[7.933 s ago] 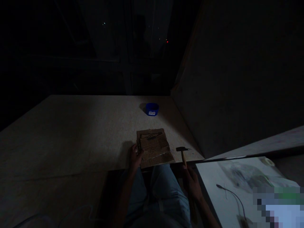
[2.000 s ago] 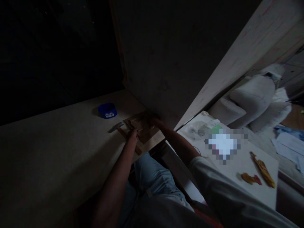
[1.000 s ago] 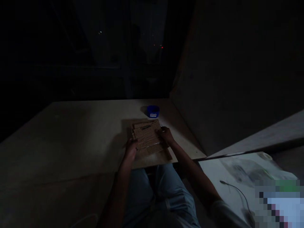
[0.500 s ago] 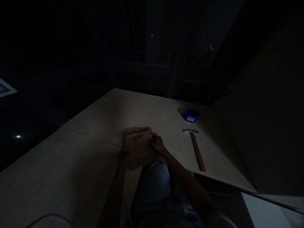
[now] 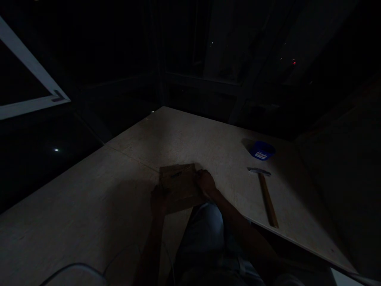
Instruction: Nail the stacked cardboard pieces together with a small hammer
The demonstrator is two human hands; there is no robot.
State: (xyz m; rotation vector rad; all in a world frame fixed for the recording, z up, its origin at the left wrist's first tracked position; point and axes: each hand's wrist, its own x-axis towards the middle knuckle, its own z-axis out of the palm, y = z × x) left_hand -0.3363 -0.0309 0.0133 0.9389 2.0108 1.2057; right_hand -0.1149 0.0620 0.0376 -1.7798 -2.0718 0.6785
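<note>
A brown, flat, squarish piece of cardboard (image 5: 182, 186) is at the near edge of the table, in front of my lap, with dark marks near its far side. My left hand (image 5: 160, 198) has its fingers closed on the left edge of the cardboard. On the opposite edge, my right hand (image 5: 206, 183) grips with its fingers curled in. Dim light hides the fingertips, and I cannot tell whether the cardboard is one layer or several.
To the right lies a hammer (image 5: 268, 198) with a wooden handle, its metal head pointing away. Beyond it stands a blue plastic tub (image 5: 262, 150) with a white label. A cable (image 5: 76, 265) curves at the lower left. The pale tabletop (image 5: 133, 222) ends at dark windows.
My view has turned left, so the tub and hammer appear farther right. The cardboard looks flatter to the table, and both hands keep hold of its sides.
</note>
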